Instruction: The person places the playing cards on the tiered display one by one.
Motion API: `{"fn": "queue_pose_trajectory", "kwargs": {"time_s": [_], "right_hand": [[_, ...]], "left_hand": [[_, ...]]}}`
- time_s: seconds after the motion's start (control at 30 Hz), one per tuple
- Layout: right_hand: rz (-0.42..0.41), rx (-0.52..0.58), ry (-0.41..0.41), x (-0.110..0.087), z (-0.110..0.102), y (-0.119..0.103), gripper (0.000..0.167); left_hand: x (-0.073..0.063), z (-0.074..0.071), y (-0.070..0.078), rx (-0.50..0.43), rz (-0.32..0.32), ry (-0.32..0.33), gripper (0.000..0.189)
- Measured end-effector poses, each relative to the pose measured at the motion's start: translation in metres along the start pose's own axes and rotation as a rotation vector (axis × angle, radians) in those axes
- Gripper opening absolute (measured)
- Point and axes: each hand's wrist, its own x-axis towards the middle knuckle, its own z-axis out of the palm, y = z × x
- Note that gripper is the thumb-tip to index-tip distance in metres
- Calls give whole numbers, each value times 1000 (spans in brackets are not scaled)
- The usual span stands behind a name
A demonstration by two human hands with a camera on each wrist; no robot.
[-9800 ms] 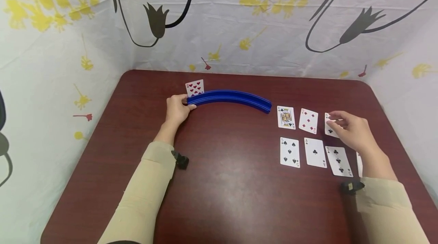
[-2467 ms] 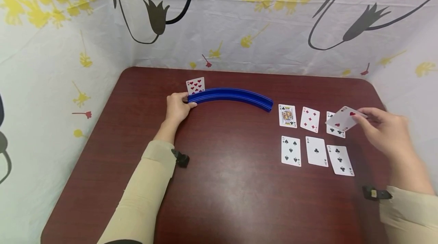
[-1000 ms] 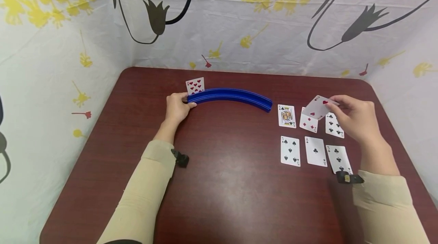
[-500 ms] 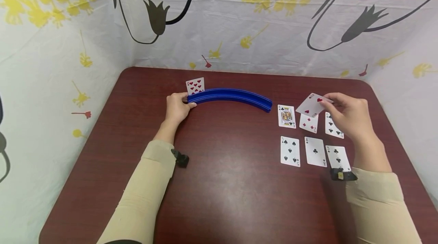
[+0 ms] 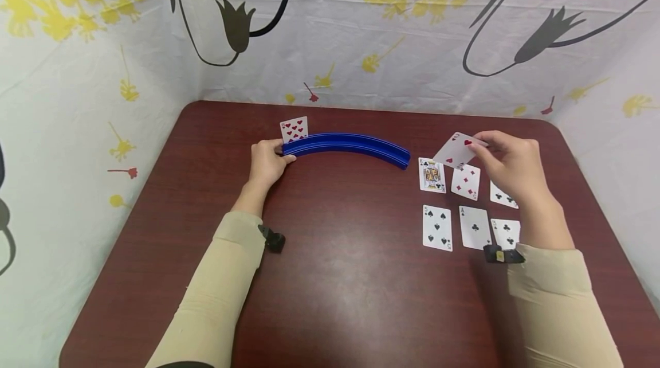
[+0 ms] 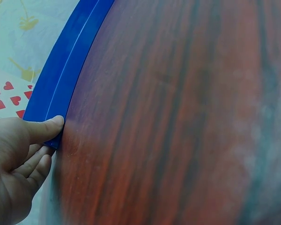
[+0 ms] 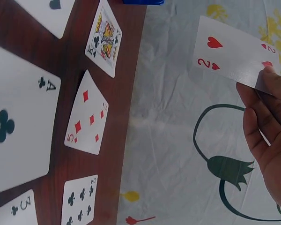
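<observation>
A curved blue card holder (image 5: 345,143) lies on the far part of the table. My left hand (image 5: 266,164) grips its left end, thumb on the front face in the left wrist view, fingers partly hidden behind and below. A heart card (image 5: 294,129) stands in the holder's left end. My right hand (image 5: 515,164) pinches the two of hearts (image 7: 229,51) by one edge between thumb and fingers. That card is raised and tilted, overlapping the king of clubs (image 5: 432,177) and the five of diamonds (image 5: 466,183) in the head view.
Face up on the right lie the five of spades (image 5: 437,228), ace of clubs (image 5: 475,227), three of clubs (image 5: 505,233) and six of clubs (image 5: 501,195), the last partly covered by my hand. A patterned cloth (image 5: 330,41) hangs behind the table (image 5: 330,276).
My right hand picked up the two of hearts from the near row's right end and has carried it left toward the holder. The six of clubs was left on the table. My left hand stays put.
</observation>
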Motion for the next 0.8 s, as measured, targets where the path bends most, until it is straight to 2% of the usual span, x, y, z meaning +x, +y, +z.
{"fn": "queue_pose_trajectory", "kwargs": {"time_s": [0.8], "right_hand": [[-60,26,-57,20,28,-28,10]], "left_hand": [[1,1,0,-1,8,17,41]]}}
